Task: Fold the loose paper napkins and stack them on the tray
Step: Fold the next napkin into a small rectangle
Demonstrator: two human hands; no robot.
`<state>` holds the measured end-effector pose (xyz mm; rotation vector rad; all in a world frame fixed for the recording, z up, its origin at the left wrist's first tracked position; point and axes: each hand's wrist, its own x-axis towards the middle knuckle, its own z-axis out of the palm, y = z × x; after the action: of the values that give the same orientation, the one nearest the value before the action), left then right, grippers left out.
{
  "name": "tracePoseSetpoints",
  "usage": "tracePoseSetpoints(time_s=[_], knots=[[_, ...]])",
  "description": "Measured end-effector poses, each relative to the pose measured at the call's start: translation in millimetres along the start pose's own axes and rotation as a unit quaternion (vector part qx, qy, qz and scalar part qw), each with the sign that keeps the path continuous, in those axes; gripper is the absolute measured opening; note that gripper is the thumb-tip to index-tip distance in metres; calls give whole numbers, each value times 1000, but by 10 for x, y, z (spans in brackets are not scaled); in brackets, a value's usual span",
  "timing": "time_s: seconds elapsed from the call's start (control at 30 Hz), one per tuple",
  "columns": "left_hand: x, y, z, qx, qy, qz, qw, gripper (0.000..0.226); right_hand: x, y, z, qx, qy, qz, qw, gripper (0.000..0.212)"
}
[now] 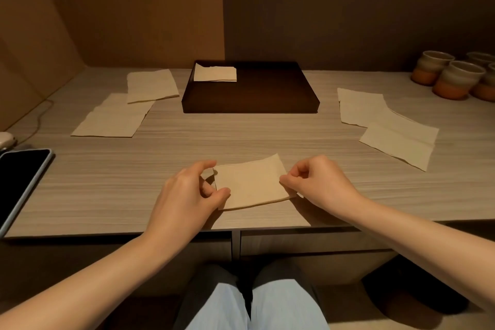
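A folded beige paper napkin (251, 185) lies near the table's front edge between my hands. My left hand (187, 193) pinches its left edge with thumb and fingers. My right hand (318, 185) pinches its right edge. A dark brown tray (267, 94) sits at the back middle with one folded napkin (215, 73) in its far left corner. Two loose napkins lie left of the tray, one (151, 85) overlapping the other (113, 118). Two more loose napkins lie on the right, one farther back (361, 106) and one nearer (399, 139).
Several ceramic cups (455, 76) stand at the back right. A dark tablet (21, 179) lies at the table's left edge, with a cable (40, 115) behind it. Walls close in the back and left. My knees show under the front edge.
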<state>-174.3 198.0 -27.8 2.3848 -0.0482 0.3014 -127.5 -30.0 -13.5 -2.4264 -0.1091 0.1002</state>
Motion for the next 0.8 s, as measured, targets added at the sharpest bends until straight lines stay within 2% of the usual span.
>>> tracePoseSetpoints(time_s=[0.1,0.2,0.37,0.57,0.63,0.7,0.77,0.8], knots=[[10,28,-34,35,7,19,999,59,-5,-18,11,3,2,7,1000,30],[-22,153,-58,128,18,122,984,52,-8,-32,21,-3,10,8,1000,30],[-200,296,65,174,-160,202,950,65,-12,-26,32,-2,16,-1,1000,27],[-175,128,115,251,-219,236,913,72,-9,-4,26,-20,12,-20,1000,24],[-171,101,110,255,-233,245,906,71,-41,4,2,-34,23,-45,998,17],[-158,68,100,253,-244,250,902,71,-124,21,-9,-101,68,-93,988,11],[-147,46,97,256,-250,255,898,72,-251,27,11,-184,90,-175,963,32],[-144,40,98,259,-253,259,896,73,-314,22,36,-211,62,-214,952,41]])
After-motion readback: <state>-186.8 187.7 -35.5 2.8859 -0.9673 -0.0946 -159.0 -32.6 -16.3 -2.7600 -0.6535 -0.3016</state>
